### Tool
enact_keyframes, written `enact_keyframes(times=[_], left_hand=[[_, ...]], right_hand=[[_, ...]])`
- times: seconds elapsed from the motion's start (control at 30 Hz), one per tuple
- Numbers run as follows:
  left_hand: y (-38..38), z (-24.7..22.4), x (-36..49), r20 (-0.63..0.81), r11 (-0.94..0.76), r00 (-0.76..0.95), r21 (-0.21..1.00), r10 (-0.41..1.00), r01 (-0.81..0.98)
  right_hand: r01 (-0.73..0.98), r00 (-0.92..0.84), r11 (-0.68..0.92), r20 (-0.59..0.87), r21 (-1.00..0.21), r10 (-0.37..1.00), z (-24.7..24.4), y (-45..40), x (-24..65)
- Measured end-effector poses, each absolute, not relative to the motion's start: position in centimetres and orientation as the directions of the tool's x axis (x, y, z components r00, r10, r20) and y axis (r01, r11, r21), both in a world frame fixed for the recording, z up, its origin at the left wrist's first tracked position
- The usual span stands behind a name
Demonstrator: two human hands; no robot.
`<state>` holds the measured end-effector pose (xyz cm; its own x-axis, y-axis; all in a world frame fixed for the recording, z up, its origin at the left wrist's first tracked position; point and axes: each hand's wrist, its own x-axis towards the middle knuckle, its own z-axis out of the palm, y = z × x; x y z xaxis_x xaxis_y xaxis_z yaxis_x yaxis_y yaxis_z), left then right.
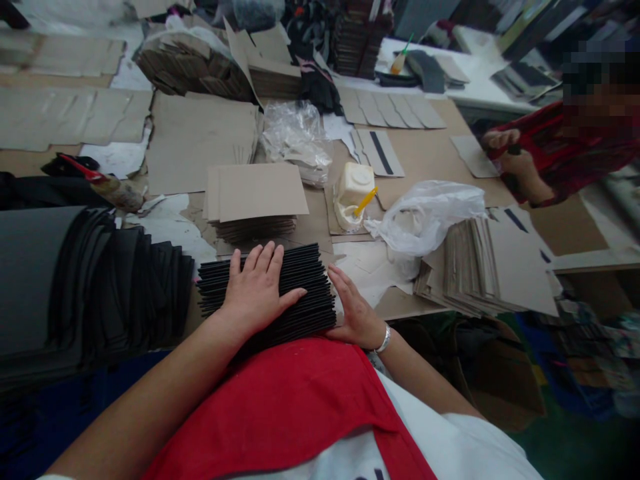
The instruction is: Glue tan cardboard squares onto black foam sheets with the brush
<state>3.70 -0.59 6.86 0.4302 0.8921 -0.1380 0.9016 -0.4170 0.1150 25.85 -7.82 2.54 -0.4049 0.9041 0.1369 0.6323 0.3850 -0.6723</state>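
A stack of thin black sheets (pixel 305 293) lies at the table's front edge, against my red apron. My left hand (pixel 260 283) rests flat on the stack, fingers spread and thumb pointing right. At the stack's right side is my right hand (pixel 353 310), its fingers stretched out along the sheet edges and its thumb near the front corner. Neither hand is wrapped round anything. Just behind the black stack stands a pile of beige cardboard pieces (pixel 260 193). Left of it is a large pile of dark grey sheets (pixel 90 280).
A cut plastic container (pixel 355 187) holds white paste and a yellow-handled tool. A clear plastic bag (pixel 435 210) and leaning cardboard pieces (pixel 500 260) are to the right. A red-handled brush (pixel 110 187) lies left. A co-worker in red (pixel 560 153) stands at the far right.
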Motion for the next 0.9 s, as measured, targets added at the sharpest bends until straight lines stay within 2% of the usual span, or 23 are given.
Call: enact_keyframes(times=[0.53, 0.9], left_hand=[[-0.7, 7.0, 3.7, -0.141, -0.413, 0.429, 0.127, 0.892, 0.902], [-0.8, 6.9, 3.7, -0.128, -0.414, 0.43, 0.131, 0.894, 0.901]], right_hand=[[0.599, -0.511, 0.487, 0.165, -0.636, 0.843, 3.4, -6.6, 25.8], [0.594, -0.532, 0.497, 0.155, -0.633, 0.833, 3.5, -6.0, 25.8]])
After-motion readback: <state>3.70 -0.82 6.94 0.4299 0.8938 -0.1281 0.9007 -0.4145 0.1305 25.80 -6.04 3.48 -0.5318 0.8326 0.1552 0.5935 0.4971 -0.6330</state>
